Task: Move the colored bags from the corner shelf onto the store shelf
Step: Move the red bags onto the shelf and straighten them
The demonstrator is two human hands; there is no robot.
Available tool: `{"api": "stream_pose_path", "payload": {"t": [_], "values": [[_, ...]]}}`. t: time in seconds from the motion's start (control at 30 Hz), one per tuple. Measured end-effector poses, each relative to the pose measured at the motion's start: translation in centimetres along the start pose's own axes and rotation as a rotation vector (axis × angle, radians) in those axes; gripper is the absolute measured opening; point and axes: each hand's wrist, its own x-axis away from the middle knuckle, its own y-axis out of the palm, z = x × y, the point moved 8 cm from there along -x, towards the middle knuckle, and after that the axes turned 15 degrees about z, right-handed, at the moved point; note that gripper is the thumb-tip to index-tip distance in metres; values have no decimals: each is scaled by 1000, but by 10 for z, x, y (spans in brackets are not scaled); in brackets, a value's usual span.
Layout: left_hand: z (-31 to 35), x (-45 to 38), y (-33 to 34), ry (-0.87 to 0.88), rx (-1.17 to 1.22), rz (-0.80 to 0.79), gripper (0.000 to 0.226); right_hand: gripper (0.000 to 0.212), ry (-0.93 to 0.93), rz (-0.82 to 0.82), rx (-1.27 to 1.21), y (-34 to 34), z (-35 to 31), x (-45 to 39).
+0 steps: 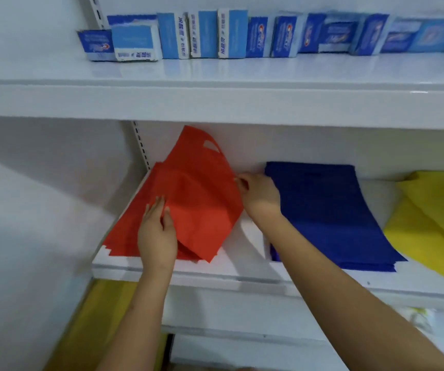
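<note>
A stack of red bags (124,231) lies at the left end of the white middle shelf (242,277). The top red bag (202,188) is lifted and tilted, its handle cut-out pointing up toward the back wall. My left hand (158,231) presses flat on the red stack, with its thumb under the lifted bag's lower edge. My right hand (258,194) pinches the lifted bag's right edge. A stack of blue bags (330,210) lies flat to the right of my right hand. Yellow bags (429,218) sit at the far right of the same shelf.
Above, a white upper shelf (215,97) carries a row of blue toothpaste boxes (229,36). A perforated upright rail (140,145) stands behind the red stack. More yellow material (103,317) shows below the middle shelf at the left. A plain white wall fills the left side.
</note>
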Motion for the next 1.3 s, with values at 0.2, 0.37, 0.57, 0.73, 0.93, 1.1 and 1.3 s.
{"api": "stream_pose_path", "payload": {"t": [0.2, 0.37, 0.57, 0.73, 0.93, 1.1, 1.3], "values": [[116, 57, 75, 97, 198, -180, 38, 29, 210, 309, -77, -146, 109, 7], [219, 157, 151, 165, 354, -460, 40, 20, 327, 509, 90, -279, 215, 50], [325, 284, 222, 266, 500, -718, 42, 20, 543, 638, 225, -409, 341, 105], [394, 361, 268, 291, 503, -767, 43, 36, 812, 492, 276, -457, 447, 147], [422, 412, 294, 231, 542, -798, 43, 52, 1390, 511, -446, -445, 528, 199], [424, 430, 302, 279, 513, -806, 41, 25, 1385, 830, -725, -464, 556, 209], [432, 423, 316, 407, 436, -806, 43, 8, 1226, 859, -591, -497, 587, 196]]}}
